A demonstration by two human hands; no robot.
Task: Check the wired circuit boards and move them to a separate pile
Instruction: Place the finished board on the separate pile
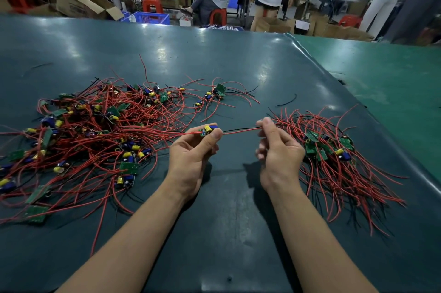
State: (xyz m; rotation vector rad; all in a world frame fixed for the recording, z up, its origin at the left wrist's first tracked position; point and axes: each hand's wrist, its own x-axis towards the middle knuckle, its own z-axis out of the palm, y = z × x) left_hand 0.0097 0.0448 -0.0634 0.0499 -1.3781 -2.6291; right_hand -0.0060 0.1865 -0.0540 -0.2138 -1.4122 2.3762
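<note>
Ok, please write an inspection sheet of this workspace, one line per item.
Surface: dark green table mat, glossy.
Job's things: large tangled pile of wired boards on the left; smaller pile on the right; one held board.
Clutter: loose black wire; few stray boards farther back.
Hands: left hand pinches the held board; right hand pinches its wires.
Cables: red and black wires stretched between the hands.
Surroundings: people, cardboard boxes, red stools.
</note>
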